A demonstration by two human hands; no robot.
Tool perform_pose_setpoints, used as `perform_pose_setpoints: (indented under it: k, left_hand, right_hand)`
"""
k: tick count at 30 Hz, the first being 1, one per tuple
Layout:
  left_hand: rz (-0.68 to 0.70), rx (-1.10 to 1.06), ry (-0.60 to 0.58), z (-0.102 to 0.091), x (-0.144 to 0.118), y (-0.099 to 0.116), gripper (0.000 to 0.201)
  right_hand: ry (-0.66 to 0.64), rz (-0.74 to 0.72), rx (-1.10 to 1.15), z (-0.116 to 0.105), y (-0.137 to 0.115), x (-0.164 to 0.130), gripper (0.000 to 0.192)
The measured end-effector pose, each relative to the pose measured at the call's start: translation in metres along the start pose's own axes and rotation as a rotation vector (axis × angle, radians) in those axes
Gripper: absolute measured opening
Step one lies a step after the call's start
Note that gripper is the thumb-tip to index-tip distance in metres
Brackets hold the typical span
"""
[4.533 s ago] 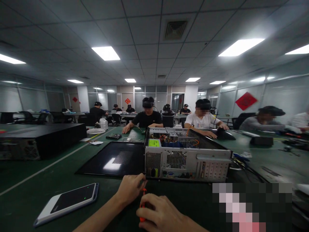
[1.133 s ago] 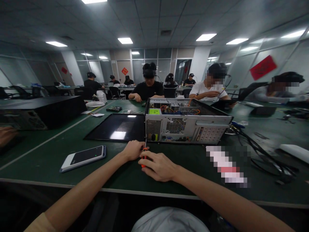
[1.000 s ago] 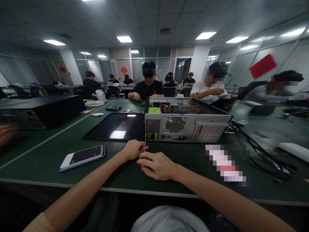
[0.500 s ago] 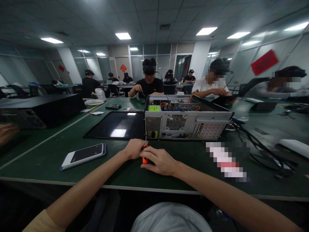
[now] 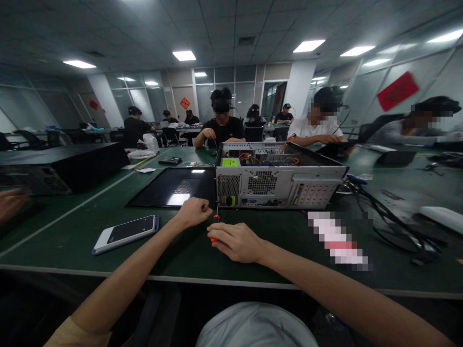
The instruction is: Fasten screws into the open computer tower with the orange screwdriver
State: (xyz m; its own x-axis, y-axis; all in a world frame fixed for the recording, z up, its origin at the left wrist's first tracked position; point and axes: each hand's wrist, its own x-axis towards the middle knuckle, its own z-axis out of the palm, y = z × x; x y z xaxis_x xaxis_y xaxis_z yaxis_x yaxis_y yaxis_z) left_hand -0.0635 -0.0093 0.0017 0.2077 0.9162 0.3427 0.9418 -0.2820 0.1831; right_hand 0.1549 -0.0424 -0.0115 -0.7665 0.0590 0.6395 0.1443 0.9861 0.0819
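- Right hand (image 5: 237,241) is curled around the orange handle of a small screwdriver (image 5: 215,226), fingers pressed together over it; only a sliver of handle and the thin shaft show past the knuckles.
- The screwdriver's long axis runs away from the person, tip up and forward toward the lower left corner of the computer case (image 5: 278,185). The tip sits just short of the rear panel; whether it touches, I cannot tell.
- Left hand (image 5: 193,212) is balled into a loose fist just beside the shaft, on its left. Whether it holds something small inside is hidden.
- Both hands sit close together on the green table (image 5: 72,226), right in front of the case; the right one is the one on the tool, the left is a shade nearer the case corner.
- The case lies with its side open to the ceiling. Inside it: a tangle of orange and coloured wires (image 5: 267,159) and a bright green label on a box at the left rear.
- Its removed side panel (image 5: 173,188) lies flat on the table, touching the case's left side.
- A phone (image 5: 126,233) lies face up, well left of the hands.
- Black cables (image 5: 390,221) trail off to the right of the case.
- Other people sit working across the table, their hands well apart from these two.
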Motion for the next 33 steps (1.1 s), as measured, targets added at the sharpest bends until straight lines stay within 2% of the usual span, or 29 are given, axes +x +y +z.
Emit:
perform_pose_setpoints:
  k: [2, 4, 6, 8, 10, 12, 14, 18, 23, 30, 33]
  left_hand:
    - [-0.069, -0.054, 0.197, -0.011, 0.009, -0.003, 0.031]
    - [-0.070, -0.115, 0.386, -0.024, 0.023, 0.000, 0.032]
    - [-0.032, -0.176, 0.563, -0.037, 0.041, 0.009, 0.027]
    - [0.075, -0.193, 0.654, -0.047, 0.058, 0.022, 0.018]
    - [0.198, -0.179, 0.639, -0.050, 0.071, 0.035, 0.015]
    - [0.258, -0.139, 0.579, -0.046, 0.079, 0.043, 0.025]
    - [0.239, -0.143, 0.551, -0.037, 0.080, 0.046, 0.031]
    - [0.174, -0.206, 0.544, -0.024, 0.077, 0.044, 0.029]
    - [0.198, -0.198, 0.525, -0.027, 0.078, 0.039, 0.031]
    - [0.193, -0.222, 0.512, -0.030, 0.080, 0.038, 0.030]
    - [0.225, -0.213, 0.510, -0.029, 0.080, 0.038, 0.035]
  right_hand:
    - [-0.004, 0.005, 0.019, 0.000, 0.000, 0.001, 0.021]
    - [-0.011, 0.013, 0.050, 0.000, 0.000, 0.001, 0.021]
    - [-0.020, 0.025, 0.081, -0.001, 0.000, 0.000, 0.020]
    - [-0.019, 0.033, 0.090, -0.001, 0.001, -0.001, 0.021]
    - [-0.015, 0.030, 0.072, 0.000, 0.002, -0.002, 0.024]
    - [-0.025, 0.026, 0.035, 0.001, 0.003, -0.003, 0.025]
    - [-0.030, 0.036, 0.003, 0.002, 0.003, -0.005, 0.026]
    - [-0.049, 0.058, 0.036, 0.002, 0.002, -0.005, 0.034]
    - [-0.120, 0.042, 0.069, -0.002, -0.001, -0.002, 0.023]
    - [-0.046, 0.034, 0.071, 0.004, 0.004, -0.003, 0.026]
    - [-0.048, 0.011, 0.030, 0.007, 0.006, -0.005, 0.031]
